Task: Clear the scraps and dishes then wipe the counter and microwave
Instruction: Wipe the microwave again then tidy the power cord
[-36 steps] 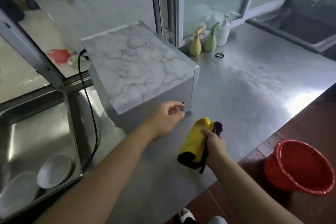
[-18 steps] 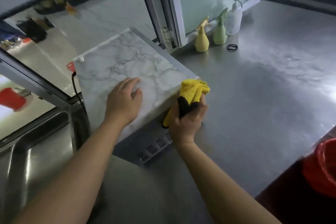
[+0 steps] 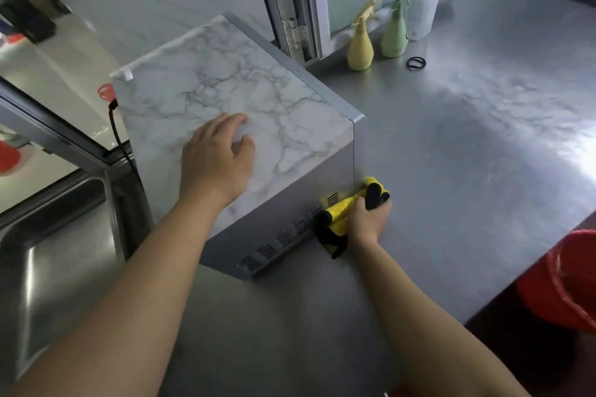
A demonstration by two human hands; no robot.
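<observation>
Head view: left hand point(image 3: 216, 162) flat, open on microwave point(image 3: 232, 113) top; right hand point(image 3: 367, 219) grips yellow cloth point(image 3: 342, 211) against its side, on desk point(image 3: 467, 145).

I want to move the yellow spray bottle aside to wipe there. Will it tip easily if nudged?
Probably not at the base: the yellow spray bottle is pear-shaped, wide at the bottom. Its tall trigger head could make it topple if pushed high up. The steel counter looks smooth, so a low nudge would likely slide it.

Steel counter point(image 3: 451, 171) — microwave point(image 3: 225, 100), yellow point(image 3: 360, 48) and green point(image 3: 394, 39) spray bottles, clear pump bottle point(image 3: 422, 13), black ring point(image 3: 416, 63).
</observation>
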